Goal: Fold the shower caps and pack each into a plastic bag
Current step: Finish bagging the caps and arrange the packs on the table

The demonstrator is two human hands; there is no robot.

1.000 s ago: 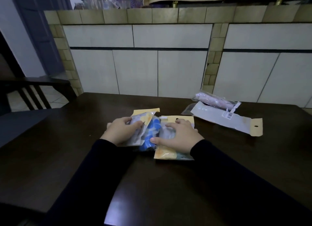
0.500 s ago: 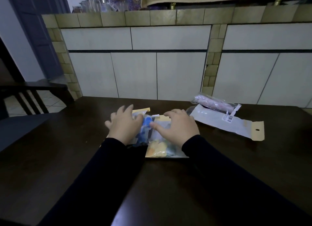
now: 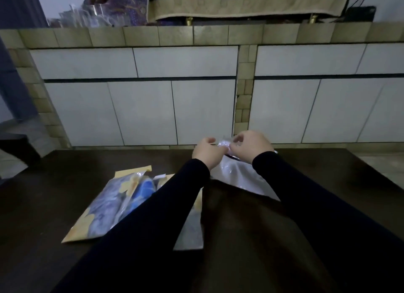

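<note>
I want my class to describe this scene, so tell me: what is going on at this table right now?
A person in dark sleeves works at a dark wooden table. The left hand and right hand are raised together at the far side, pinching a small clear plastic packet above a white plastic bag that lies on the table. Nearer, on the left, packed bags with yellow card tops lie in a loose pile, untouched.

Two packed bags [image 3: 105, 207] lay side by side on the desk [image 3: 328, 183], left of the sleeves, one partly under the left sleeve. Further back and to the right, an empty bag [image 3: 236, 176] lay between the forearms, beneath both hands. A tiled wall [image 3: 153, 109] stood behind the desk.
</note>
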